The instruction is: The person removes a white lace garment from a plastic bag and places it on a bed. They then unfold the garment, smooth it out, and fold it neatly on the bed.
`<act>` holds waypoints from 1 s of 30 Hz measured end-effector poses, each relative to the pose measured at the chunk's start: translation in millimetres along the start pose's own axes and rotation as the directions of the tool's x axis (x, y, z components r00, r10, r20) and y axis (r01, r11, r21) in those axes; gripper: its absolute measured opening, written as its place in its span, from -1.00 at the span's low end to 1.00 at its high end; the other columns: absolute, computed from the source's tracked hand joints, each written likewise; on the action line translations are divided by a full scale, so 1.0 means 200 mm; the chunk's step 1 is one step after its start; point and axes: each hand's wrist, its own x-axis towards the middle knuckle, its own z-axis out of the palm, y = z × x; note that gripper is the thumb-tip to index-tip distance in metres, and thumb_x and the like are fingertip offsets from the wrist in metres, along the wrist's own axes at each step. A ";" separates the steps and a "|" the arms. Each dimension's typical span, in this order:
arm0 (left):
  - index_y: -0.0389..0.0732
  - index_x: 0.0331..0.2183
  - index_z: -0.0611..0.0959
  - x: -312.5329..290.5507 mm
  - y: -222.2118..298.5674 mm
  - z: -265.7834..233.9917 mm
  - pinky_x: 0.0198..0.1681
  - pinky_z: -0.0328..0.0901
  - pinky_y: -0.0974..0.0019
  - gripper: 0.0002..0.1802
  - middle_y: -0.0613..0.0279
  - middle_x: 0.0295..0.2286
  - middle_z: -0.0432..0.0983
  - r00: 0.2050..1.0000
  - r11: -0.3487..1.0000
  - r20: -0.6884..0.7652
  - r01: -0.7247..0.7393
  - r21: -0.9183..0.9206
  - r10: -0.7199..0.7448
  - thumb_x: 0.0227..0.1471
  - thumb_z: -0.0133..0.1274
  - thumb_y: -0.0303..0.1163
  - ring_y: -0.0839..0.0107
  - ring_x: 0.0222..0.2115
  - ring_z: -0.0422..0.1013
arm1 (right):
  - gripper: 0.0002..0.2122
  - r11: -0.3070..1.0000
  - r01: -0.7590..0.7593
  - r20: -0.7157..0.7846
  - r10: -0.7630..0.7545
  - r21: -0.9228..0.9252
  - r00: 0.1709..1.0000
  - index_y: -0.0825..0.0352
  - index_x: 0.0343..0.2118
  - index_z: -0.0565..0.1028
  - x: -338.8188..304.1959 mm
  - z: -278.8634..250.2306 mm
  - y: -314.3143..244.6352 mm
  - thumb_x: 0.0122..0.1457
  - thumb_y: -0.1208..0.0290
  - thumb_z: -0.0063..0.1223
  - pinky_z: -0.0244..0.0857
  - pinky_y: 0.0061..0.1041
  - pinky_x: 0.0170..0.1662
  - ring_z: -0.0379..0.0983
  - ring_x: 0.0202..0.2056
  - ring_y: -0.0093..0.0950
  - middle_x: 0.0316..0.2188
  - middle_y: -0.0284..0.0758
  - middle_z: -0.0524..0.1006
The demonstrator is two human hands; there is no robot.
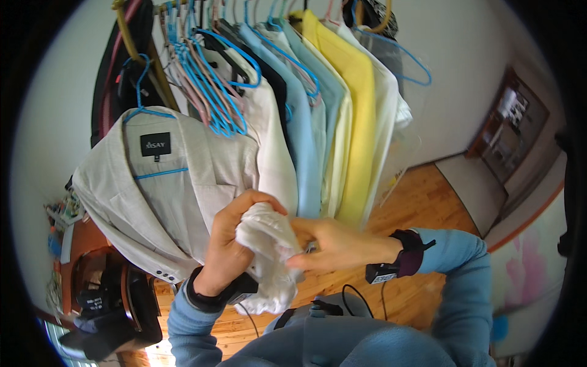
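Observation:
In front of my body, a bunched white cloth garment (pixel 267 235) is held between both hands, its lower part hanging down toward my lap. My left hand (pixel 227 244) wraps round its left side, thumb and fingers closed on the fabric. From the right, my right hand (pixel 324 243) grips the garment's other side, thumb below and fingers partly behind the cloth. What kind of garment it is cannot be made out. Just left of my hands hangs a light beige blazer (pixel 214 162) on a blue hanger (pixel 139 92).
Behind my hands, a rack holds several garments, including a yellow jacket (pixel 359 122) and a light blue one (pixel 299 134). Empty blue and pink hangers (pixel 208 92) cluster at its left. A chair (pixel 137 306) and a desk (pixel 85 238) stand at lower left; wooden floor (pixel 422 205) lies right.

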 end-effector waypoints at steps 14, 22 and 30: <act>-0.35 -0.23 0.57 0.05 -0.30 0.31 -0.23 0.31 0.38 -0.66 -0.01 -0.44 0.54 0.957 0.943 0.281 -0.155 0.294 0.070 -0.15 -0.03 -0.71 0.40 -0.37 0.46 | -0.84 0.926 -0.331 -0.436 0.226 -0.182 0.871 0.28 -0.49 0.45 -0.69 -0.29 0.22 0.14 0.31 0.07 0.08 -0.71 -0.53 0.20 -0.56 -0.74 -0.64 -0.53 0.32; -0.34 -0.26 0.57 0.55 -0.30 0.87 -0.25 0.32 0.44 -0.71 0.18 -0.42 0.57 0.952 0.984 0.300 -0.099 0.145 0.052 -0.09 -0.13 -0.68 0.50 -0.37 0.43 | -0.85 0.669 -0.551 -0.787 -0.083 -0.499 0.611 0.42 -0.30 0.42 -1.53 -0.81 0.49 0.05 0.52 -0.03 0.21 -0.53 -0.38 0.31 -0.48 -0.52 -0.51 -0.27 0.42; -0.29 -0.18 0.58 0.58 -0.60 1.72 -0.17 0.31 0.32 -0.57 0.04 -0.29 0.56 0.733 0.989 0.673 -0.150 0.015 0.101 -0.19 -0.07 -0.64 0.32 -0.26 0.44 | -0.58 0.766 -0.642 -0.865 0.323 0.001 0.384 0.43 -0.02 0.40 -2.78 -1.03 0.91 0.17 0.20 -0.05 0.25 -0.45 0.00 0.36 -0.05 -0.38 -0.07 -0.18 0.42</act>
